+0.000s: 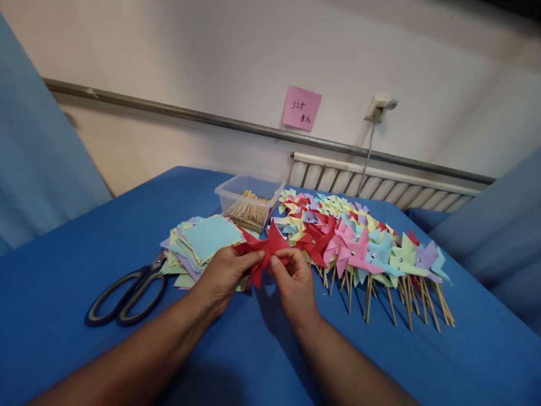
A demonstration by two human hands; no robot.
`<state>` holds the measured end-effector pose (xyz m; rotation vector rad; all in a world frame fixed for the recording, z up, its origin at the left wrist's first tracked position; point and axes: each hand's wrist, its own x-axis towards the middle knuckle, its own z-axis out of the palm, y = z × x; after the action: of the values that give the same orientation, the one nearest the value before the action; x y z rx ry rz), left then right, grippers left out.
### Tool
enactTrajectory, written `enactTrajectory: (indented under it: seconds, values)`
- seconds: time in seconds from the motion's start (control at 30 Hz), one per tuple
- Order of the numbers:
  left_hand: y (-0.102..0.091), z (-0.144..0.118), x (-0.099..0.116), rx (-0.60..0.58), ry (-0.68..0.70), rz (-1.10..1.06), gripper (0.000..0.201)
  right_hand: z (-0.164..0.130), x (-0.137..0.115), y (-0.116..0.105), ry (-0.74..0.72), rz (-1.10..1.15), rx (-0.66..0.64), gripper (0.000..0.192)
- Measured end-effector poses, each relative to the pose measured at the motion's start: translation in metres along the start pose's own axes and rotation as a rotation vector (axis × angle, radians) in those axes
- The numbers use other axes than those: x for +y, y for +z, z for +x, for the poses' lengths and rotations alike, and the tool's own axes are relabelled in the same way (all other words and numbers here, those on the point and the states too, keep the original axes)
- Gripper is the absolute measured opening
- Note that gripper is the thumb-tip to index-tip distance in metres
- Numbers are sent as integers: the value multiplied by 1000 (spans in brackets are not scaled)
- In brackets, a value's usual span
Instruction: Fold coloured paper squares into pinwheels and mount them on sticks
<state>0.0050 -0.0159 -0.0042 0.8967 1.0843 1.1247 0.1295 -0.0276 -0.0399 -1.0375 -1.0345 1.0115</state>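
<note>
Both of my hands hold one red paper pinwheel [266,248] just above the blue table [63,270]. My left hand [224,273] pinches its left side with thumb and fingers. My right hand [293,279] grips its right side, thumb on top. The red paper has folded pointed blades; its centre is partly hidden by my fingers. To the left lies a stack of coloured paper squares [203,242], light blue on top. To the right lie several finished pinwheels on wooden sticks [363,248].
Black-handled scissors [127,293] lie at the left of the paper stack. A clear plastic tub [249,206] with wooden sticks stands behind my hands. A pink note [301,107], a wall socket [378,107] and a radiator [380,183] are on the wall behind.
</note>
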Motion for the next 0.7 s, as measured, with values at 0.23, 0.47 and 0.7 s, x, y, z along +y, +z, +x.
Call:
enactTrajectory:
  seconds: [0.23, 0.47, 0.7]
  values:
    - [-10, 2, 14, -102, -32, 46, 31, 19, -4, -12, 95, 194, -17, 39]
    - [-16, -1, 17, -271, -77, 224, 21, 18, -10, -15, 194, 164, -325, 35]
    - [-17, 1, 15, -290, -39, 367, 16, 16, -9, -13, 200, 63, -322, 31]
